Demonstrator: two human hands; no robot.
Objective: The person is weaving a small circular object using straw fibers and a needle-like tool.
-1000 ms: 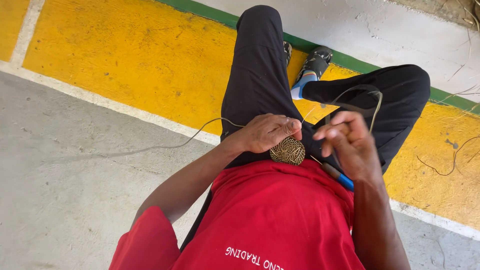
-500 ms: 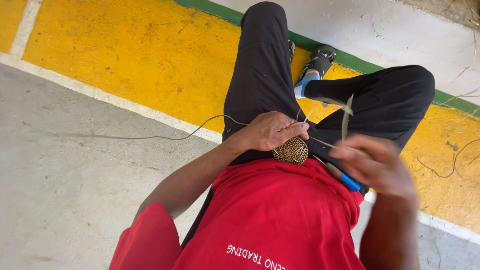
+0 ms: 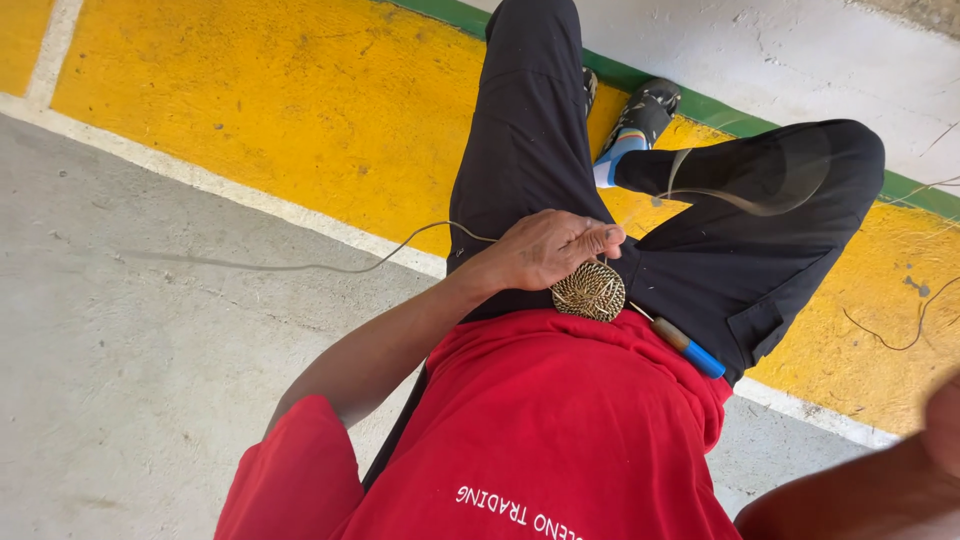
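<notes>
My left hand [image 3: 548,248] is closed on the top edge of a small round woven disc [image 3: 590,291] of tan fibre, held against my lap over black trousers. My right hand [image 3: 945,420] is a blur at the lower right edge, far from the disc and mostly out of frame; its fingers are hidden. A pale fibre strand [image 3: 715,195] arcs, blurred, over my bent right knee. A tool with a blue handle [image 3: 690,350] lies on my lap just right of the disc.
I sit on a grey concrete floor [image 3: 120,380] with a yellow painted band [image 3: 300,110] edged in white and green. A long thin fibre [image 3: 330,267] trails left across the floor. Another loose strand [image 3: 890,340] lies at the right. My shoe [image 3: 640,115] rests ahead.
My right hand has swung from beside the disc down and out to the lower right edge. The strand now loops over my right knee. My left hand has kept the disc in place.
</notes>
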